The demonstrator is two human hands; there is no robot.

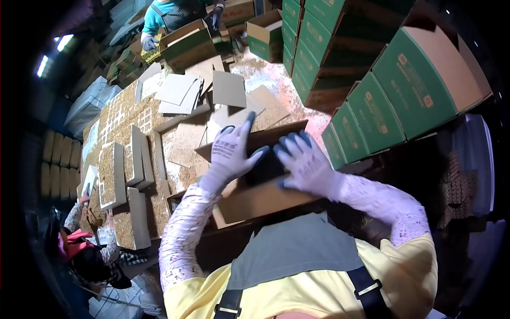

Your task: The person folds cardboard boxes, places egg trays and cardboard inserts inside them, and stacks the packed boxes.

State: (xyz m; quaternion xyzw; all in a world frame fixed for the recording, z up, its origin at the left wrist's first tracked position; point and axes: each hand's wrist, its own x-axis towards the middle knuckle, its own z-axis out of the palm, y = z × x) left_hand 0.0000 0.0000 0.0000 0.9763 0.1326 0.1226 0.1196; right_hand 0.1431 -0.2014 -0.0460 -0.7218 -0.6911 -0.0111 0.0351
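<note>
Hands (229, 154) (309, 166) (both gloved) over open box (265, 201)

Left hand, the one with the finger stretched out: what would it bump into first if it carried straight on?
Probably the flat brown cardboard sheet, just ahead of where the left hand points. It could pass above, though: its height over the sheet is unclear.

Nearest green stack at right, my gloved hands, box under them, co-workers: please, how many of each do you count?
Green boxes visible in stack: 4
Left hand and right hand: 2
Box under hands: 1
Co-workers: 2
Total: 9
</note>
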